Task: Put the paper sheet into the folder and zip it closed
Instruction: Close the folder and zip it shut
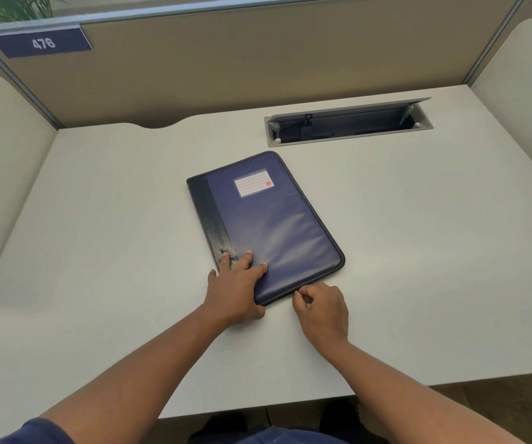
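Nearest to me, my two forearms reach out over the white desk [418, 251]. My left hand [237, 288] lies flat on the near left corner of the folder [268, 225], fingers straight and spread, pressing the cover down. My right hand [320, 307] sits at the folder's near edge with its fingers curled in a pinch right at the zipper line; I judge it has the zip pull, though the pull itself is too small for me to make out.

The folder lies closed on the desk, angled, its dark spine strip to the left and its label [253, 184] toward the far end. No paper sheet shows anywhere, so I take it to be inside already, and the step in hand is the zipping.

To do it well, I want the left hand to keep the cover pinned so the folder does not slide or swivel as the right hand pulls. The pull should run along the edge, low and in line with the teeth, slowing at the rounded corner [338, 261], where a zip tends to catch. If the cover bulges there, I would shift the pressing hand closer to it.

Beyond the folder, an open cable hatch [348, 126] is set into the desk, well apart, and behind it stands the partition with a sign [42, 43] reading 476.
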Demonstrator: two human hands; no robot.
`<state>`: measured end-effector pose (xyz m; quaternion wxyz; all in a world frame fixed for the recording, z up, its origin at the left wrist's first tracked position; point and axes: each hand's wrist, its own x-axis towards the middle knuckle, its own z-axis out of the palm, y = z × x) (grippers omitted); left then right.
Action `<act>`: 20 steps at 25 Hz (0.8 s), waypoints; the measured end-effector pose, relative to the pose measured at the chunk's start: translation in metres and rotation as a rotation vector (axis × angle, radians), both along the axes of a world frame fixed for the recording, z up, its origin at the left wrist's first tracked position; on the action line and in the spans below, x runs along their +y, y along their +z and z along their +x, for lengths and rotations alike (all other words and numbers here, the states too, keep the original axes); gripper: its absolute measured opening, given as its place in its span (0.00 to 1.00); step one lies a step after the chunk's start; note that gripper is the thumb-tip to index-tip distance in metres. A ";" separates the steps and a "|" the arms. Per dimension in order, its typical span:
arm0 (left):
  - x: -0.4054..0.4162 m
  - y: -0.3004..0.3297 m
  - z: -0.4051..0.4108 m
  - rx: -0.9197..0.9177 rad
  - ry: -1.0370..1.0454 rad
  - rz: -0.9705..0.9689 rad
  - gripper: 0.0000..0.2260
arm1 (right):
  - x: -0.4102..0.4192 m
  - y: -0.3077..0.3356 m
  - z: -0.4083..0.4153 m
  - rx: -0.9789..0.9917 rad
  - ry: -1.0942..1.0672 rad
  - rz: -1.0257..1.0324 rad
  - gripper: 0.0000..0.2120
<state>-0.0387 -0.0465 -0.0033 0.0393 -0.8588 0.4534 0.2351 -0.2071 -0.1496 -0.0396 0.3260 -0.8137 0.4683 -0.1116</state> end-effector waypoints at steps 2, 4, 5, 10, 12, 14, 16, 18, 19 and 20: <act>-0.010 0.003 -0.008 -0.066 0.003 -0.037 0.35 | 0.002 0.000 -0.001 -0.010 -0.017 -0.003 0.11; -0.023 0.004 -0.017 -0.094 -0.008 -0.070 0.35 | 0.004 0.000 0.000 -0.023 -0.029 -0.001 0.09; -0.028 0.003 -0.020 -0.094 -0.008 -0.082 0.36 | 0.005 0.000 0.001 -0.029 -0.041 0.002 0.09; -0.038 0.000 -0.023 -0.120 -0.057 -0.044 0.43 | 0.007 -0.001 0.005 -0.052 -0.097 0.007 0.08; -0.041 0.000 -0.022 -0.119 -0.065 -0.020 0.43 | 0.008 -0.002 0.005 -0.063 -0.110 0.021 0.07; -0.044 0.000 -0.021 -0.103 -0.074 0.003 0.44 | 0.010 -0.003 0.005 -0.040 -0.090 0.016 0.07; -0.045 -0.001 -0.020 -0.086 -0.079 0.016 0.45 | 0.011 -0.005 0.004 -0.009 -0.046 0.002 0.08; -0.044 -0.001 -0.020 -0.076 -0.077 0.012 0.45 | 0.011 -0.004 0.004 0.000 -0.006 -0.008 0.08; -0.044 -0.001 -0.020 -0.073 -0.076 0.007 0.45 | 0.010 -0.003 0.004 0.004 0.004 -0.008 0.09; -0.044 -0.001 -0.020 -0.072 -0.076 0.003 0.44 | 0.009 -0.001 0.004 0.007 0.004 -0.004 0.10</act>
